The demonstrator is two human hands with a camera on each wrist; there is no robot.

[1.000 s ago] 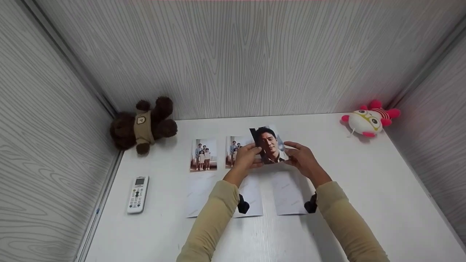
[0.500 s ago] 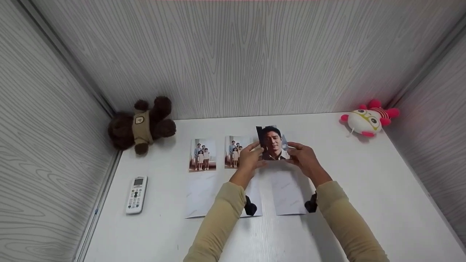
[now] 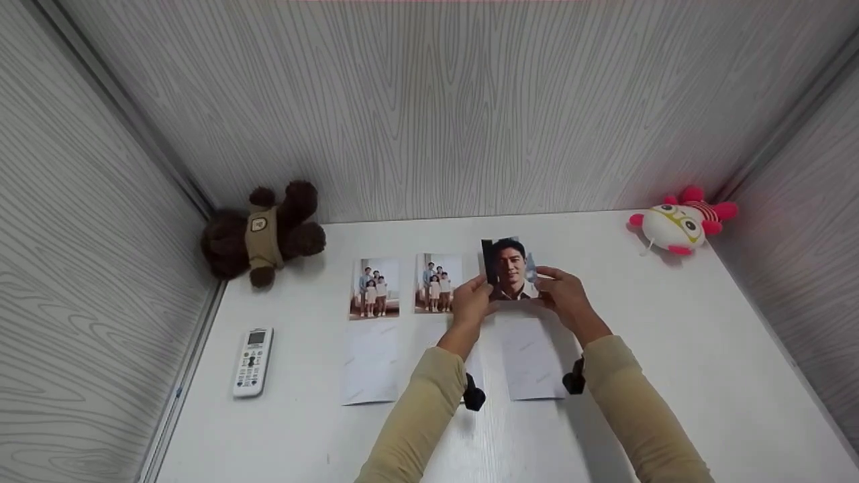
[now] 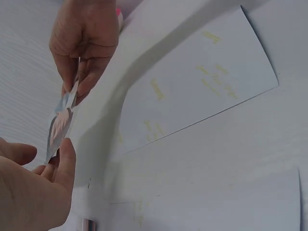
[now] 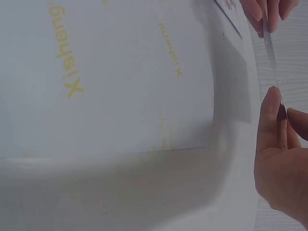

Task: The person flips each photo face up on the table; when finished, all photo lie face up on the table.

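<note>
A portrait photo print (image 3: 512, 268) is held up off the table between both hands. My left hand (image 3: 472, 305) pinches its lower left edge, thumb in front. On the other side my right hand (image 3: 567, 302) grips the right edge. The left wrist view shows the photo (image 4: 60, 122) nearly edge-on; whether it is one sheet or several I cannot tell. Two family photos (image 3: 375, 288) (image 3: 438, 285) lie face up left of the hands. Below the row are white sheets (image 3: 371, 362) (image 3: 535, 359), the middle one partly hidden by my left arm; yellow lettering marks the sheet (image 5: 115, 82).
A remote control (image 3: 253, 362) lies on the white table (image 3: 704, 349) at the left. Behind it rests a brown plush bear (image 3: 262, 235). A white and pink plush toy (image 3: 678, 225) sits in the far right corner. Grey wood-grain panels (image 3: 443, 107) enclose the table.
Both hands keep hold of the portrait photo, which has moved right and straightened from a tilt. My left hand has shifted right, uncovering the second family photo.
</note>
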